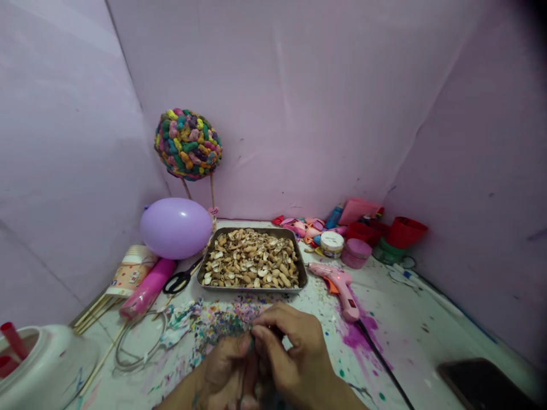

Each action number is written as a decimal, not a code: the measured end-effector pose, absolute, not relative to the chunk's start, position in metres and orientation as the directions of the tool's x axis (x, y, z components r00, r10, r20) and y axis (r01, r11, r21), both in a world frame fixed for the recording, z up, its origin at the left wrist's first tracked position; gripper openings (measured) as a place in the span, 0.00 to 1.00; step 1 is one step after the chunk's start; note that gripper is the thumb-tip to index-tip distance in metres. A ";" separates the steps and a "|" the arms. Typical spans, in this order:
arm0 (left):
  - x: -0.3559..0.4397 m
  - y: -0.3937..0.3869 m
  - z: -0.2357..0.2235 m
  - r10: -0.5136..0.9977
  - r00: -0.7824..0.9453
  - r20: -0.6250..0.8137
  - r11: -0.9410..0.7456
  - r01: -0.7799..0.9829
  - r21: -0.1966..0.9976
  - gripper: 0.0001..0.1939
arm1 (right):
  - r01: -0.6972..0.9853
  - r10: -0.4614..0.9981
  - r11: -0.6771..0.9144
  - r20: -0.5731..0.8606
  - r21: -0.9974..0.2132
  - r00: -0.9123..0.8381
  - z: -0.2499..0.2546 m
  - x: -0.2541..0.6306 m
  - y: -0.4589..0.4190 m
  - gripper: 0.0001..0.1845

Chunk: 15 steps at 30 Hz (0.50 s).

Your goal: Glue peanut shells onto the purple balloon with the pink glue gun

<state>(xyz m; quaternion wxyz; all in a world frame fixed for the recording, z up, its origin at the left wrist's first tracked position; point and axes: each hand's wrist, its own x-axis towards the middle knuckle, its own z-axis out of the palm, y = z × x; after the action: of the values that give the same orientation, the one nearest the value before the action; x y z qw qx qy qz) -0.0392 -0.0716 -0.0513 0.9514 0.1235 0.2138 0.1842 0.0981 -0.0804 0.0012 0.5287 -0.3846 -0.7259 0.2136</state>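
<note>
Peanut shells (252,259) fill a metal tray (252,290) near the tabletop's (401,319) back edge; before it, left hand (224,364) and right hand (301,341) meet, fingers curled, whether gripping anything cannot be told.

The balloon (176,228) is plain lilac, the wall (299,114) pale mauve. Pink, yellow, green, teal, orange and purple patch the ball (188,145). The shells (252,259) are tan with paler insides, the tray (252,290) grey. The glue gun (342,285) is pink, its cord (386,364) black. A magenta stain (354,337) marks the white table (401,319). The paper cup (127,274) seems peach with reddish dots, though blurred.
</note>
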 end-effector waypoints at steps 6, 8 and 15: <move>-0.038 -0.070 -0.049 0.447 0.841 -0.304 0.836 -0.271 0.478 0.18 | 0.448 0.679 0.706 0.703 -0.548 -0.211 -0.003 0.098 -0.081 0.07; -0.038 -0.069 -0.044 0.516 0.801 -0.302 0.792 -0.312 0.526 0.16 | 0.511 0.620 0.731 0.753 -0.452 -0.221 -0.008 0.098 -0.080 0.07; -0.034 -0.072 -0.041 0.544 0.784 -0.298 0.767 -0.322 0.555 0.15 | 0.652 0.646 0.662 0.722 -0.370 -0.247 -0.021 0.096 -0.079 0.06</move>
<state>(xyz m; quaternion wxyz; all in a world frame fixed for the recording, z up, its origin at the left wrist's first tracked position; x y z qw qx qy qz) -0.0340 -0.0719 -0.0413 0.9122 0.2451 0.2269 0.2373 0.0963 -0.0786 -0.0212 0.4554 -0.4109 -0.7897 -0.0030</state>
